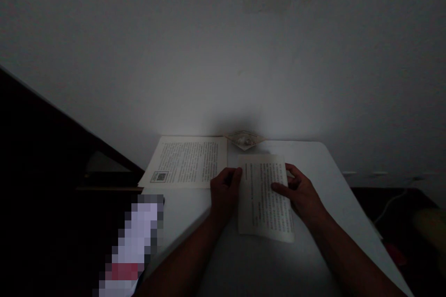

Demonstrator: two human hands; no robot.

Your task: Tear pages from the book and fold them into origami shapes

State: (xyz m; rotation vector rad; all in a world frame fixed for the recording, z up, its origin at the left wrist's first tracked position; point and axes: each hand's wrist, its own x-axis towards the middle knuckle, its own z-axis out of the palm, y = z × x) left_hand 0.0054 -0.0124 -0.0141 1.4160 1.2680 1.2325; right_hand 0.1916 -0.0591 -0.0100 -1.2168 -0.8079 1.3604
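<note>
A printed sheet of paper point(265, 199), covered in lines of text, is held up a little above the white table between my two hands. At its left edge, my left hand point(226, 190) is closed in a pinch with the thumb against the paper. My right hand point(301, 192) grips the opposite edge, its thumb lying on the printed face and its fingers behind. Behind and to the left lies another printed page point(190, 160) with a QR code in its lower left corner. A small folded paper diamond point(244, 140) sits by the wall.
The white table point(306, 151) stands against a pale wall point(174, 55). A blurred-out, bright phone-like object point(134, 241) lies at the table's left edge. Dark areas flank the table, with a thin cable point(390, 204) on the right.
</note>
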